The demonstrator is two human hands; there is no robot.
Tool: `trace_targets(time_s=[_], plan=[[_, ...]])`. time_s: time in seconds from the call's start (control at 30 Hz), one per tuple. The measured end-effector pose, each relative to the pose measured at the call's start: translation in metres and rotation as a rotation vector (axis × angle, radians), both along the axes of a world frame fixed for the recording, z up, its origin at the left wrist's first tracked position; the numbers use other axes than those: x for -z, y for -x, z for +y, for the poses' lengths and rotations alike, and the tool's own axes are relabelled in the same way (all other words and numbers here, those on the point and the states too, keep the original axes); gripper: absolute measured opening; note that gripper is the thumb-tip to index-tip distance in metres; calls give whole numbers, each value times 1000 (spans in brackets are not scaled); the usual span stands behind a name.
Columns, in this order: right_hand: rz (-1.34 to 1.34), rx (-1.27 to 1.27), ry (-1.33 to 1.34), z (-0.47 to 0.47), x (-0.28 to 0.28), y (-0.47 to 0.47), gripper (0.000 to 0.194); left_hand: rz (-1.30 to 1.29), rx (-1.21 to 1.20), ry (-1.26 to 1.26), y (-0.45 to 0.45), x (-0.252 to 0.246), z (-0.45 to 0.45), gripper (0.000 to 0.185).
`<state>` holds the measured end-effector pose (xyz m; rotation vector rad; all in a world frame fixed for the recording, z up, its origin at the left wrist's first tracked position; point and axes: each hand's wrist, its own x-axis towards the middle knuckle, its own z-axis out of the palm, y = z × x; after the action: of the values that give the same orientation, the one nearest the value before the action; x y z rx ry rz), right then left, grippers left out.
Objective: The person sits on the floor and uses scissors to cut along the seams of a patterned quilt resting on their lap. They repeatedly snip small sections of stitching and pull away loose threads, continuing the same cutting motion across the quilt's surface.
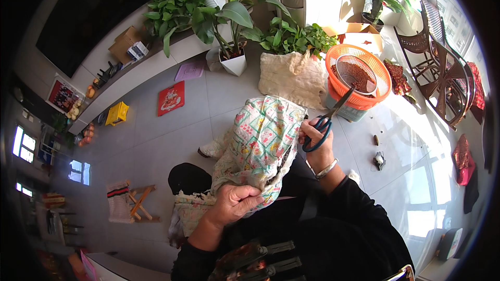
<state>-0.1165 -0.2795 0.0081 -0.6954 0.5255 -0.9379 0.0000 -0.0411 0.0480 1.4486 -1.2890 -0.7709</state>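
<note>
A padded, patterned fabric piece (pixel 261 140) in white, green and red lies over my lap. My left hand (pixel 238 203) pinches its near edge between thumb and fingers, beside a dark open edge or slit. At the upper right of the cloth, my right hand (pixel 318 140) holds scissors (pixel 332 115) with dark blue handles, their blades pointing up and right, away from the cloth. Those fingers also seem to touch the cloth's edge. More of the patterned fabric (pixel 195 203) hangs at the left over my leg.
An orange plastic basket (pixel 357 103) holding a sieve and reddish-brown bits stands ahead right, beside a cream quilted cloth (pixel 291 80). Potted plants (pixel 234 64) line the far side. A folding stool (pixel 138 203), yellow plastic stool (pixel 117 113) and rattan rocking chair (pixel 441 74) stand around. Small scraps (pixel 379 160) lie right.
</note>
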Motion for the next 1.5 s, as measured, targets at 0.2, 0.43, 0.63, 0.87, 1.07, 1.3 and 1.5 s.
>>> trace_targets(time_s=[0.2, 0.43, 0.63, 0.87, 1.07, 1.3, 1.5], plan=[[169, -40, 179, -19, 9, 31, 17, -246, -49, 121, -4, 0, 4, 9], [644, -79, 456, -2, 78, 29, 57, -477, -314, 170, 12, -3, 24, 9], [779, 180, 803, -20, 76, -1, 42, -364, -424, 166, 19, 3, 25, 7], [723, 414, 859, -42, 52, 12, 35, -329, -504, 236, 11, 12, 16, 10], [850, 765, 1397, -38, -91, 78, 31, -74, -335, 158, -7, 9, 2, 11], [1165, 582, 1894, -8, -198, 108, 36, 727, 5, -162, -21, 28, -31, 16], [1691, 80, 1661, -84, -82, 6, 25, 962, -128, -129, -15, 49, -28, 17]])
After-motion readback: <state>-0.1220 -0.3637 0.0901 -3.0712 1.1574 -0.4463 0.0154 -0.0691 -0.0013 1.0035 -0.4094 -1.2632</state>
